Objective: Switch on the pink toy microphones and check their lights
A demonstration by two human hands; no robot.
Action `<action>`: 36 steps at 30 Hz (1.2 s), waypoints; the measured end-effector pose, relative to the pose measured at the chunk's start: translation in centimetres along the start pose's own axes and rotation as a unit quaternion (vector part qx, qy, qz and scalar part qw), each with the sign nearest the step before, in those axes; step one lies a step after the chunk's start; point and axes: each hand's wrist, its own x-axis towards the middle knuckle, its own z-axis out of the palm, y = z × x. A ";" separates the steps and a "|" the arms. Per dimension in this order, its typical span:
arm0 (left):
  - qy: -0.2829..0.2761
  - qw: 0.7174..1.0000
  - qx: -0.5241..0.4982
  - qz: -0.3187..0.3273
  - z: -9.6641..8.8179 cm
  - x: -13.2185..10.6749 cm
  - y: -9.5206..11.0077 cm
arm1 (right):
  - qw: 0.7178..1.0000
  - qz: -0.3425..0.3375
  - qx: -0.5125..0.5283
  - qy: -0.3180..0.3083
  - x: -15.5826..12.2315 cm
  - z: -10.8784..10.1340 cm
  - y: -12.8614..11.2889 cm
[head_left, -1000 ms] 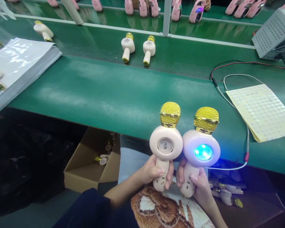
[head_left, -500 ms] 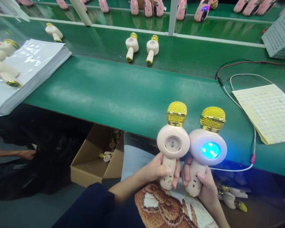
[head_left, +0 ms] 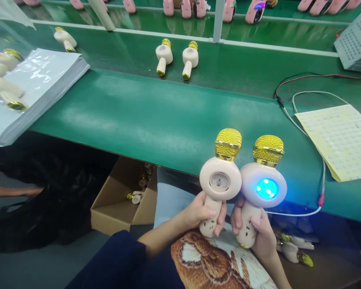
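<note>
My left hand (head_left: 203,214) is wrapped round the handle of a cream microphone (head_left: 209,168) with a gold mesh head. The round window in its body is unlit, and the thumb lies on the handle near the buttons. Beside it, my right hand (head_left: 260,228) grips a second cream microphone (head_left: 246,180) of the same kind, whose window glows bright blue. Both stand roughly upright over the bench's front edge, their round bodies side by side and touching or nearly so.
Two microphones (head_left: 190,58) lie farther back on the green bench (head_left: 132,108). More rest on a stack of white bags (head_left: 57,68) at left. A yellow sticker sheet (head_left: 337,140) and a cable (head_left: 323,176) lie right. Below are a cardboard box (head_left: 117,212) and another person's hand (head_left: 34,191).
The left microphone's head has tipped slightly right, toward the other one, and its handle end has shifted left. The right microphone is nearly still, with its window lit blue throughout.
</note>
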 end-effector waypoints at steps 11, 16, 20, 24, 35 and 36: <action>0.027 1.000 -0.001 0.015 -0.8 0.3 -0.5 | 1.000 -0.008 -0.017 0.026 0.2 -0.1 0.0; 0.002 0.999 -0.032 0.042 -1.4 0.3 -0.8 | 1.000 -0.015 -0.011 0.013 0.1 -0.1 -0.2; -0.019 0.996 -0.050 0.066 -1.6 0.2 -1.0 | 0.999 -0.023 0.020 -0.013 0.1 0.3 -0.4; -0.042 0.992 -0.097 0.061 -1.0 0.3 -0.7 | 0.993 -0.022 0.100 -0.057 0.0 0.5 -0.5; -0.101 0.948 -0.299 -0.039 -0.1 1.3 -1.4 | 0.907 0.012 0.303 -0.292 1.8 1.4 -1.1; -0.098 0.947 -0.301 -0.046 -0.1 1.1 -1.6 | 0.912 0.011 0.296 -0.283 1.7 1.6 -1.2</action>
